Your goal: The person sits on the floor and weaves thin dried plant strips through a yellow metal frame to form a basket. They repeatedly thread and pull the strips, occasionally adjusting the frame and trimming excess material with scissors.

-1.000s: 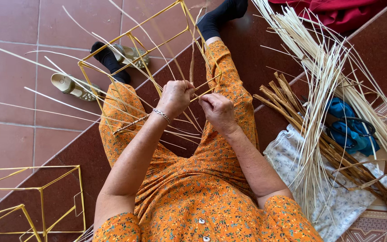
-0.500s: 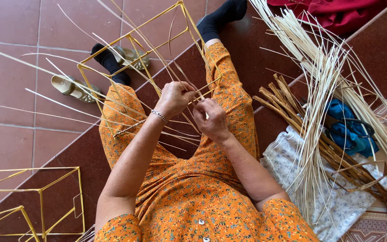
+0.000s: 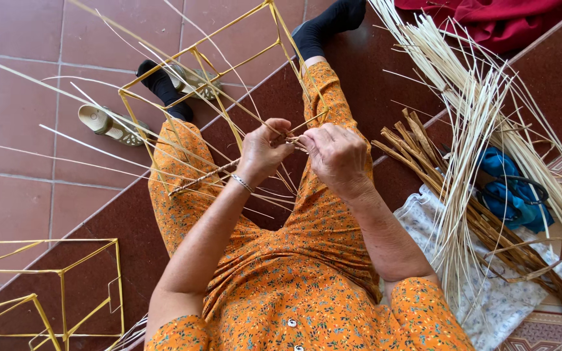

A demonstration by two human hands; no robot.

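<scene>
Yellow wire box frame [image 3: 229, 71]: propped across the seated person's knees, partly wrapped with thin pale cane strips [image 3: 183, 166]. Left hand [image 3: 263, 151]: closed on the strips at a frame bar. Right hand [image 3: 337, 156]: close beside it, fingers pinching the same strips. Loose bundle of pale cane [image 3: 482, 117]: on the tiled floor [image 3: 27, 188], right side. Second yellow wire frame [image 3: 60, 286]: lower left. Beige sandal [image 3: 108, 123]: near the left foot.

A thin yellow-painted metal wire frame [image 3: 229, 78] is seen, faintly glossy. Around it, pale, dry, matt reed strips [image 3: 469, 130] are spread; a bar of the frame is wrapped in woven reed. Beneath the frame, smooth, slightly shiny red-brown floor tiles [image 3: 21, 130] are laid. Matt patterned orange cloth [image 3: 307, 273] lies near it.
</scene>
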